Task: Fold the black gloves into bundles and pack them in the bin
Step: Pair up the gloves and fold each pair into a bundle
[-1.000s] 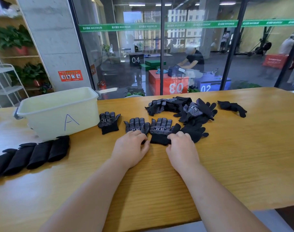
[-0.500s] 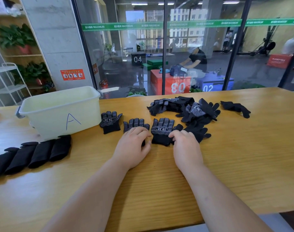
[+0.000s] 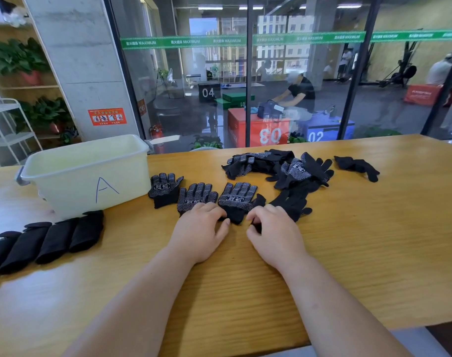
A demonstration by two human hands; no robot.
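Observation:
Three dotted black gloves lie flat in a row on the wooden table (image 3: 374, 253), fingers pointing away: a left glove (image 3: 165, 189), a middle glove (image 3: 197, 195) and a right glove (image 3: 239, 199). My left hand (image 3: 199, 230) covers the middle glove's cuff with curled fingers, its thumb at the right glove's cuff. My right hand (image 3: 273, 233) pinches black fabric just right of that cuff. A pile of loose gloves (image 3: 284, 167) lies behind. Several folded bundles (image 3: 47, 238) sit at the left. The cream bin (image 3: 73, 186) marked "A" stands at the back left.
A single black glove (image 3: 356, 166) lies apart at the back right. A glass wall runs right behind the table's far edge. Bare tabletop stretches in front of my hands and to the right.
Both hands stay at the glove cuffs. My right hand's fingers have curled back a little, and the right glove's cuff now shows between my hands.

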